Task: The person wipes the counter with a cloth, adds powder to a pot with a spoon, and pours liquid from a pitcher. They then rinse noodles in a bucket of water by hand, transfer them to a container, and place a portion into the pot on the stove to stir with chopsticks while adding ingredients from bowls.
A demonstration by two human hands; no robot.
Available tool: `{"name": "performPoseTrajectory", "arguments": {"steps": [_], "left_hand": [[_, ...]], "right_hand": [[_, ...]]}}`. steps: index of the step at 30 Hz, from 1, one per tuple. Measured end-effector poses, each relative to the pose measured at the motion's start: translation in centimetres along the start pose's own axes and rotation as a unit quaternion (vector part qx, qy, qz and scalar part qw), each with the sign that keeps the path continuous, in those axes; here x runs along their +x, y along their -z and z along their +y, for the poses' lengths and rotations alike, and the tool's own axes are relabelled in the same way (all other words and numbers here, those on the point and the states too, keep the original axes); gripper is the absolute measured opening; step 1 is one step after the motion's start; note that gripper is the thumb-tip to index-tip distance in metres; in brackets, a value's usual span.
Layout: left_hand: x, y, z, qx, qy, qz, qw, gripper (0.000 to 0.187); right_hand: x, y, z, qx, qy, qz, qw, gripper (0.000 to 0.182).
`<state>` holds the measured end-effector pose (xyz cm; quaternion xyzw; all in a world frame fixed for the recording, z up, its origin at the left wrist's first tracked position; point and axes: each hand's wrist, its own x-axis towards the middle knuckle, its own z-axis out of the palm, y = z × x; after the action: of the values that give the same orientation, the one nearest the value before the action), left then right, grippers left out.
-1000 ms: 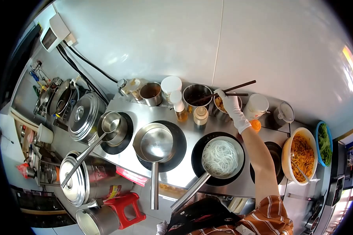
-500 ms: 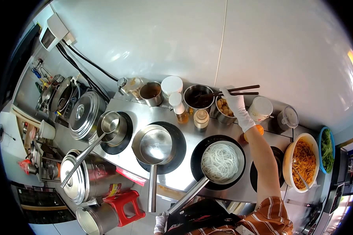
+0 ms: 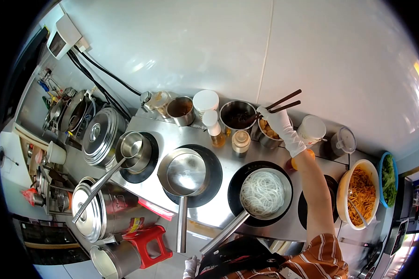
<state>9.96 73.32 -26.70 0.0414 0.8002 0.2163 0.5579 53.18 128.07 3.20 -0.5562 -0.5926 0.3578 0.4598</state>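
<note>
A pair of dark chopsticks (image 3: 286, 100) is gripped in my white-gloved right hand (image 3: 275, 122). Their lower ends dip into a steel pot of dark food (image 3: 236, 114) by the wall. Just below that hand stands a pot of round yellowish-brown pieces (image 3: 268, 132). White noodles (image 3: 262, 192) fill a long-handled pan (image 3: 287, 182) on the counter in front of me. My gloved left hand (image 3: 190, 267) hangs at the bottom edge, close to the pan's handle end but apart from it; its fingers are small and partly hidden.
An empty steel saucepan (image 3: 183, 173) sits left of the noodles. Sauce bottles (image 3: 240, 142) stand behind them. At right are a bowl of orange-brown shredded food (image 3: 361, 193) and a blue basket of greens (image 3: 388, 179). A red stool (image 3: 149, 246) and large lidded pots (image 3: 89, 211) are at lower left.
The chopsticks have tilted more steeply, their upper ends swinging slightly left and their tips now lower in the dark food. My left hand has dropped slightly away from the pan handle.
</note>
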Motion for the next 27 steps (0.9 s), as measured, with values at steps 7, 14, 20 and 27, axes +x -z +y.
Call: {"name": "performPoseTrajectory", "arguments": {"steps": [7,14,20,27], "left_hand": [[-1.0,-1.4,1.8,-0.005,-0.024,-0.009,1.0,0.037],[-0.9,-1.3,1.9,0.025,-0.032,-0.011,0.999,0.034],[0.2,-0.6,0.4,0.047,-0.058,-0.023,0.997,0.035],[-0.7,-1.0,1.3,0.065,-0.04,0.011,0.997,0.038]], "right_hand": [[0.4,-0.5,1.5,0.105,0.015,0.082,0.991,0.013],[-0.2,0.6,0.4,-0.041,0.09,0.078,0.992,0.014],[-0.5,0.8,1.2,0.023,0.083,0.07,0.994,0.017],[-0.7,-2.1,3.4,-0.029,0.093,0.043,0.994,0.013]]}}
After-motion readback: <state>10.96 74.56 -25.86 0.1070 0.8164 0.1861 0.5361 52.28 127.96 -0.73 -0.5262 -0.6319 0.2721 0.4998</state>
